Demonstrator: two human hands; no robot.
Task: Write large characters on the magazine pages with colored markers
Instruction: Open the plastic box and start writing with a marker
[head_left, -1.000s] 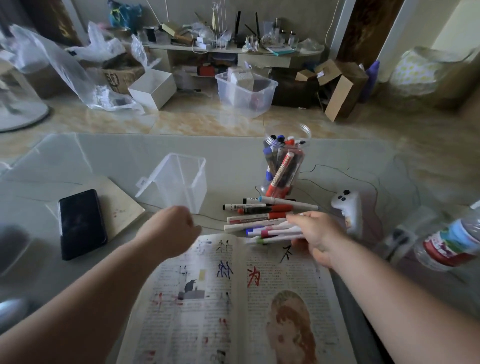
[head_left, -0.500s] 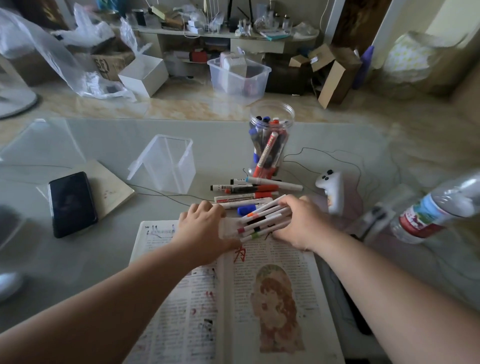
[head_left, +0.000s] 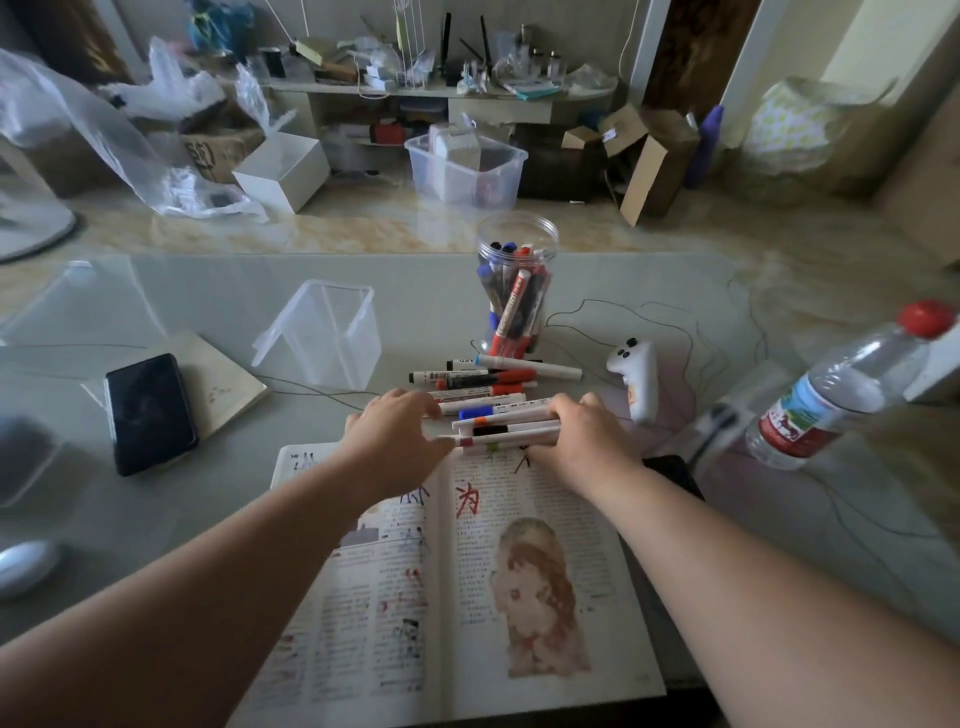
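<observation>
Only a few large characters (head_left: 466, 500) stand on the magazine (head_left: 467, 597) at 6 o'clock of the table (head_left: 260, 291), much page is left, I judge; the grip of your right hand (head_left: 587, 441) holds the markers (head_left: 506, 428) at its 12 o'clock edge, and your left hand (head_left: 395, 441) pinches their ends.

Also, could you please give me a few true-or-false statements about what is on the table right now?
1. The left hand and right hand both hold a bundle of markers at the top edge of the magazine. True.
2. The clear jar is empty. False: it holds markers.
3. The black phone lies on a notebook. True.
4. The water bottle has a blue cap. False: its cap is red.
5. The magazine is closed. False: it lies open.
</observation>
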